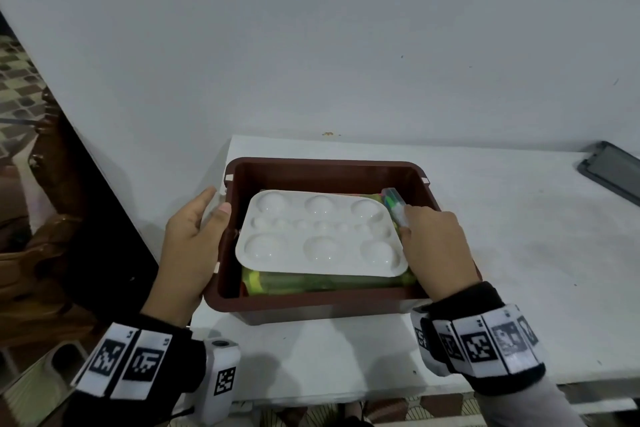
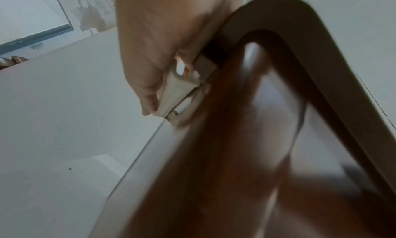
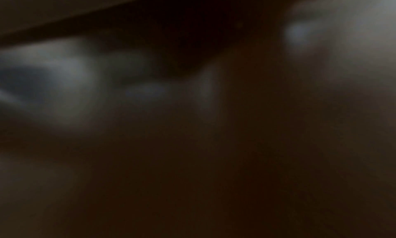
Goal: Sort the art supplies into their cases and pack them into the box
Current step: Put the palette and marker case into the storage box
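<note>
Wrist bands nearest. Left hand grips brown box at its 9 o'clock handle, thumb over rim. Right hand pinches clear marker case at 3 o'clock inside the box. White palette covers green case. Dark tray at 2 o'clock on white table.

Right wrist view dark, blurred — green case mostly hidden under palette.

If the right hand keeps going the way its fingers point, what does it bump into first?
The right hand already grips a clear case of colored sticks. Beyond that, probably the box's far wall, though depth is unclear.
</note>
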